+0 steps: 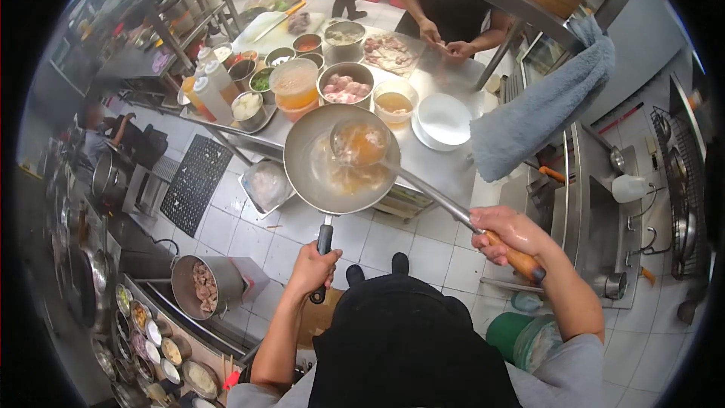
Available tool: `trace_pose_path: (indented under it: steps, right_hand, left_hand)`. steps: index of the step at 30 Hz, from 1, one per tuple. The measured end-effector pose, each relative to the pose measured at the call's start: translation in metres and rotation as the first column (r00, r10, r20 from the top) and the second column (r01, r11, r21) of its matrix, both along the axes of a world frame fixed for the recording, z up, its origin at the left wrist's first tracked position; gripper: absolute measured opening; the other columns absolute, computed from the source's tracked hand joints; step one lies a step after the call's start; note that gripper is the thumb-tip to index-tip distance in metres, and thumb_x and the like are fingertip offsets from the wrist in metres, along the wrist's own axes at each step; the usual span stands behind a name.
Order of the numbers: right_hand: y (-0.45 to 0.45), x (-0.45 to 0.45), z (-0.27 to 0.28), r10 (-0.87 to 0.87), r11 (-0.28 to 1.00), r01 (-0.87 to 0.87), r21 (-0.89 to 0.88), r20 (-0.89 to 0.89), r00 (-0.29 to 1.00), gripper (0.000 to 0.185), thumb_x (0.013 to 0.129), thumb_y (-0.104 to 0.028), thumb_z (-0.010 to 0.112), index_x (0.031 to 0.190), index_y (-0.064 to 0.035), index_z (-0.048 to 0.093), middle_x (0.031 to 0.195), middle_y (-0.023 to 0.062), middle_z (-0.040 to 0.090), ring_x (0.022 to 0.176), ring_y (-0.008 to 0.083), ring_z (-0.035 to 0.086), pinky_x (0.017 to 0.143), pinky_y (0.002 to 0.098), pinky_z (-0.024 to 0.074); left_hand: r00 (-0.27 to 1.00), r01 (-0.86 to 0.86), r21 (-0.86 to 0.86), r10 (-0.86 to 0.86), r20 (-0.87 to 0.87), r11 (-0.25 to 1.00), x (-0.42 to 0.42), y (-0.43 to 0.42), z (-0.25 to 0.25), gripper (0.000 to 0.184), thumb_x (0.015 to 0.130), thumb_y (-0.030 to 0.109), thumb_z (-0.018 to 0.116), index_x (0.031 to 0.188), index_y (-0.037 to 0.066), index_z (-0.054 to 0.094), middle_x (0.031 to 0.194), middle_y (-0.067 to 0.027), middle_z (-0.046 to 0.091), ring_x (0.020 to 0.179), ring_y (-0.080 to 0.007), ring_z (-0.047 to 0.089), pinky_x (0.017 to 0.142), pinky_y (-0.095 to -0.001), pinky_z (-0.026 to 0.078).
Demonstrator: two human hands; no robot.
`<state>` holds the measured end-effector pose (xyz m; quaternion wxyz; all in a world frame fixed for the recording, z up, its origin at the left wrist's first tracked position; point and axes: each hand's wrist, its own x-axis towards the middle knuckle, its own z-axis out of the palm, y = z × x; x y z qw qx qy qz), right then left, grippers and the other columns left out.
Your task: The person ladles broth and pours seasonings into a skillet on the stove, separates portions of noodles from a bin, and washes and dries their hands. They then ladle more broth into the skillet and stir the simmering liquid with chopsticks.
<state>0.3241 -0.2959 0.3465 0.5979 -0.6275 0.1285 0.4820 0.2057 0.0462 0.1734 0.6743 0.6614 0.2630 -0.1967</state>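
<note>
My left hand (pixel 313 267) is wrapped round the black handle of a frying pan (pixel 303 157), which I hold up in front of me at the edge of the steel counter. Some brownish liquid wets the pan's floor. In my right hand (pixel 510 231) is a long ladle (pixel 436 195), gripped by its wooden handle. Its bowl hangs over the pan and holds an orange-brown liquid. Just past the pan stand a metal pot of raw meat (pixel 346 89), a tub of yellowish liquid (pixel 396 101) and a stack of white bowls (pixel 442 122).
Sauce bottles (pixel 215 94) and ingredient containers crowd the counter's left. Across it, another person's hands (pixel 447 44) work near sliced meat (pixel 388 54). A grey towel (pixel 547 102) hangs at right. A meat pot (pixel 202 287) is low left; a green bucket (pixel 507 336) is low right.
</note>
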Motion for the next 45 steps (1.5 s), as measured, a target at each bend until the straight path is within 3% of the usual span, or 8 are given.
trace_pose_path:
  steps: [9,25,31,34,37,40,43,45]
  right_hand:
    - [-0.023,0.056,0.019,-0.04,0.996,0.054,-0.066,0.208,0.977,0.022,0.101,-0.023,0.056,0.09,-0.0046,0.053,0.072,0.0021,0.052,0.046,0.0044,0.043,0.041,0.0237,0.0406]
    - [-0.039,0.14,-0.06,-0.002,0.984,0.071,-0.164,0.389,0.921,0.019,0.101,-0.024,0.058,0.094,-0.0068,0.054,0.072,-0.0003,0.053,0.049,0.006,0.047,0.041,0.0247,0.0436]
    - [-0.037,0.14,-0.081,0.015,0.969,0.101,-0.224,0.465,0.885,0.021,0.1,-0.023,0.058,0.108,-0.0036,0.061,0.069,-0.0002,0.052,0.047,0.0083,0.049,0.039,0.0279,0.0445]
    - [-0.034,0.132,-0.085,0.112,0.95,0.077,-0.304,0.559,0.821,0.025,0.099,-0.022,0.059,0.115,-0.0026,0.063,0.067,-0.0001,0.052,0.047,0.0072,0.049,0.037,0.0285,0.0434]
    - [-0.031,0.12,-0.086,0.219,0.91,0.07,-0.408,0.617,0.756,0.036,0.099,-0.019,0.057,0.131,-0.0028,0.059,0.069,0.0059,0.058,0.05,0.0117,0.054,0.044,0.0321,0.0479]
    - [-0.035,0.11,-0.109,0.442,0.848,0.136,-0.512,0.825,0.352,0.037,0.097,-0.017,0.059,0.129,0.0015,0.059,0.079,0.0263,0.066,0.062,0.04,0.064,0.06,0.0431,0.0527]
    - [-0.035,0.091,-0.124,0.507,0.804,0.245,-0.541,0.84,0.192,0.044,0.096,-0.017,0.059,0.136,0.0003,0.055,0.089,0.0314,0.065,0.077,0.0499,0.063,0.073,0.0459,0.0517]
    - [-0.036,0.071,-0.119,0.489,0.797,0.254,-0.549,0.832,0.262,0.047,0.096,-0.018,0.061,0.139,-0.0011,0.053,0.088,0.0286,0.066,0.077,0.0471,0.064,0.072,0.0452,0.0518]
  left_hand:
    - [0.999,0.054,0.049,-0.054,-0.002,0.997,0.019,-0.016,0.006,0.024,0.091,0.015,0.067,0.084,0.004,0.047,0.054,-0.0004,0.048,0.038,-0.0103,0.045,0.037,-0.0293,0.038]
    - [1.0,-0.026,0.004,0.026,-0.007,1.0,0.007,-0.013,-0.002,0.022,0.092,0.009,0.066,0.083,0.003,0.047,0.055,-0.0004,0.048,0.038,-0.0095,0.045,0.036,-0.0276,0.037]
    - [0.999,-0.035,0.012,0.035,-0.006,0.999,0.001,-0.006,-0.003,0.022,0.092,0.01,0.066,0.082,0.002,0.047,0.055,-0.0012,0.048,0.038,-0.01,0.044,0.036,-0.0282,0.037]
    - [0.999,-0.048,0.023,0.048,-0.004,0.999,-0.002,-0.003,0.001,0.022,0.092,0.01,0.066,0.082,0.002,0.047,0.054,-0.0016,0.048,0.037,-0.0106,0.045,0.036,-0.0286,0.038]
    - [0.999,-0.052,0.026,0.052,-0.002,0.998,-0.005,0.002,-0.001,0.023,0.092,0.01,0.065,0.081,0.003,0.047,0.054,-0.001,0.047,0.037,-0.0105,0.044,0.036,-0.0288,0.038]
    - [0.999,-0.047,0.054,0.047,0.01,0.997,-0.007,0.008,-0.006,0.023,0.092,0.009,0.065,0.081,0.004,0.046,0.053,0.0004,0.046,0.037,-0.0099,0.043,0.035,-0.0285,0.036]
    - [0.999,-0.03,0.075,0.029,0.021,0.997,-0.006,0.012,-0.003,0.022,0.092,0.01,0.065,0.082,0.003,0.047,0.053,-0.0003,0.047,0.037,-0.0102,0.043,0.035,-0.029,0.036]
    - [0.999,-0.03,0.083,0.028,0.021,0.996,-0.006,0.015,-0.002,0.022,0.092,0.011,0.065,0.083,0.003,0.047,0.054,-0.0007,0.048,0.037,-0.0105,0.044,0.036,-0.0291,0.036]
